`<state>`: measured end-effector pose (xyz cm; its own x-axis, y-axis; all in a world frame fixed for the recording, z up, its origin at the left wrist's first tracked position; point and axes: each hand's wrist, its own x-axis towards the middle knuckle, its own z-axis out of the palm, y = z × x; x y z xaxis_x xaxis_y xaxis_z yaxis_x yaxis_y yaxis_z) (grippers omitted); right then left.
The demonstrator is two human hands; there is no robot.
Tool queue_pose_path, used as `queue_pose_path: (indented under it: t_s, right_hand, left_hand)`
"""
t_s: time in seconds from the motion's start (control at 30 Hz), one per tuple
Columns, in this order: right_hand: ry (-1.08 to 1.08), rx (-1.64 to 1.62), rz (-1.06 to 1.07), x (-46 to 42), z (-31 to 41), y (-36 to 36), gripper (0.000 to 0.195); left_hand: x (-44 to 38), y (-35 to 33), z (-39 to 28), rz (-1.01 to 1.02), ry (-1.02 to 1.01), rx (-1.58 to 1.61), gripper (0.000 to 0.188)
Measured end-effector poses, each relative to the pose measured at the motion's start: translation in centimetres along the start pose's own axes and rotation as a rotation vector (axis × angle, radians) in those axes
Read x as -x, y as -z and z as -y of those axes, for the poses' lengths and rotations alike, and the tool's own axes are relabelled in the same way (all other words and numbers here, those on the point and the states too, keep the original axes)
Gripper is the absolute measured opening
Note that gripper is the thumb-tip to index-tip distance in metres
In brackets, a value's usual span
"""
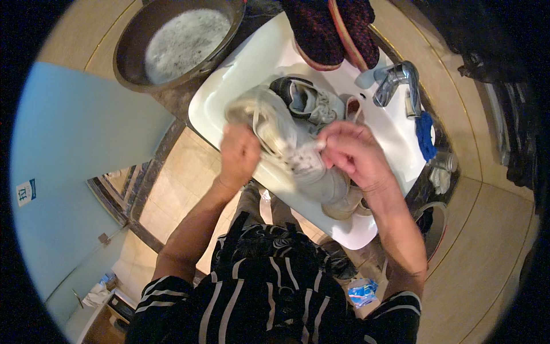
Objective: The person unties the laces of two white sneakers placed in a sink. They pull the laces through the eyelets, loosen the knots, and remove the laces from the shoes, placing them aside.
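A pale white lace-up shoe (279, 129), blurred by motion, lies over the white sink (227, 77) between my hands. My left hand (240, 150) is closed in a fist at its left edge, beside a loose loop of lace (256, 118); the fingertips are hidden. Thumb and fingers of my right hand (348, 150) pinch a light part at the shoe's right side, too blurred to tell lace from fabric. Behind it sits a white and black sneaker (307, 101), and more pale footwear (343, 202) rests at the sink's near edge.
A dark basin (129, 60) holds foamy water (184, 45). Dark red-soled shoes (339, 34) lean at the sink's back rim. By the chrome faucet (395, 84) hangs a blue cloth (425, 135), with a clear jar (444, 161) nearby. A blue door panel (86, 120) stands left; a blue packet (363, 292) lies below.
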<state>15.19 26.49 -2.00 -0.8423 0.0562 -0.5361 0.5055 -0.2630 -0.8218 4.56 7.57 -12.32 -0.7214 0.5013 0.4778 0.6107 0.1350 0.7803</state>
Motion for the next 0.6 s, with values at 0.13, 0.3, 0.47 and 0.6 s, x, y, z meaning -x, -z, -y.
queue_pose_path:
  t_s: [0.13, 0.3, 0.47, 0.6]
  right_hand:
    - [0.052, -0.026, 0.036, 0.0, -0.8, -0.3, 0.013]
    - [0.166, 0.133, 0.046, -1.2, -0.7, -0.3, 0.013]
    - [0.187, 0.076, 0.002, -1.8, -0.7, 0.1, 0.014]
    - [0.444, 0.356, -0.133, -1.3, 0.7, 0.0, 0.019]
  left_hand:
    - [1.6, -0.2, 0.2, 0.076, -0.002, -0.002, 0.01]
    - [0.7, -1.7, -0.4, -0.102, 0.25, 0.244, 0.007]
    - [-0.5, 0.2, -0.8, 0.167, -0.004, -0.087, 0.01]
    - [-3.1, 1.4, -3.9, 0.214, -0.066, -0.106, 0.02]
